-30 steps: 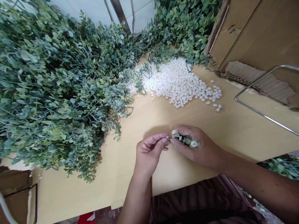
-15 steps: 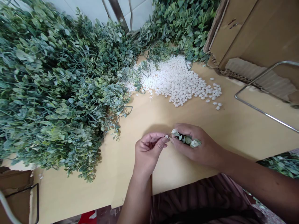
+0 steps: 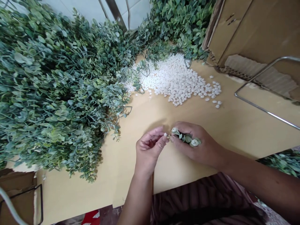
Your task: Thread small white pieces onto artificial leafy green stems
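Leafy sprig (image 3: 186, 138) in right hand (image 3: 199, 147), tip against left hand (image 3: 150, 150) fingertips

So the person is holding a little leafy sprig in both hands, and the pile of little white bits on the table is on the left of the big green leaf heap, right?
Not quite. The head view shows the pile of white bits to the right of the big green leaf heap, not the left. The rest holds: the left hand and right hand hold the leafy sprig over the table.

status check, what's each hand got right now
Left hand pinching small white bud. Right hand shut on leafy sprig. Bud at sprig's tip. Nothing between them.
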The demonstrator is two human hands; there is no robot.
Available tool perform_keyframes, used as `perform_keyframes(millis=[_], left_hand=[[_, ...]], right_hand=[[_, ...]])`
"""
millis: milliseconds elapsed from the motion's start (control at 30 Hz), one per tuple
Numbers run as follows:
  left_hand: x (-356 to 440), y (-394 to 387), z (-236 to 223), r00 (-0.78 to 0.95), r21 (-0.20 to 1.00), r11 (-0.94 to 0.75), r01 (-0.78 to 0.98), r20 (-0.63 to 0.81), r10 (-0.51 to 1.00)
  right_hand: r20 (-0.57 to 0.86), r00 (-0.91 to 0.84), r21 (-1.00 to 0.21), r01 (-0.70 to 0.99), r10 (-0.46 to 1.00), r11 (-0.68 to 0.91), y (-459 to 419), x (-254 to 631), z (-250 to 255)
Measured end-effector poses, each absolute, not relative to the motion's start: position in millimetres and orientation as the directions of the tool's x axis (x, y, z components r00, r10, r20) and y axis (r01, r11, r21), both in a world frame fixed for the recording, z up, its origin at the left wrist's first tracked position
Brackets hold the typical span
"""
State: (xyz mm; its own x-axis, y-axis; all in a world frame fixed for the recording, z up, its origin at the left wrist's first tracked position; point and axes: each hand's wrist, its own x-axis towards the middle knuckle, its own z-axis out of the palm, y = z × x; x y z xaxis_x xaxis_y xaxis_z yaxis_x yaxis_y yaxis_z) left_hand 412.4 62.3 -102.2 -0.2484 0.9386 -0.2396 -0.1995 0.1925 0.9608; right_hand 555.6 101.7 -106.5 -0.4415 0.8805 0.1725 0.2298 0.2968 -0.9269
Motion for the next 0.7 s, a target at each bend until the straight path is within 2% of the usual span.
perform_keyframes(millis=[167,700], left_hand=[[412.4,64.0,-101.6,-0.219,0.952,0.269,-0.145,-0.296,0.93],[413.1,67.4,-99.2,-0.206,0.92,0.309,-0.241,-0.36,0.91]], right_hand=[[0.163,-0.437,-0.934,0.222,0.884,0.282,101.6,556.1,-107.0],[0.173,-0.41,-0.92,0.258,0.895,0.296,101.0,555.7,-107.2]])
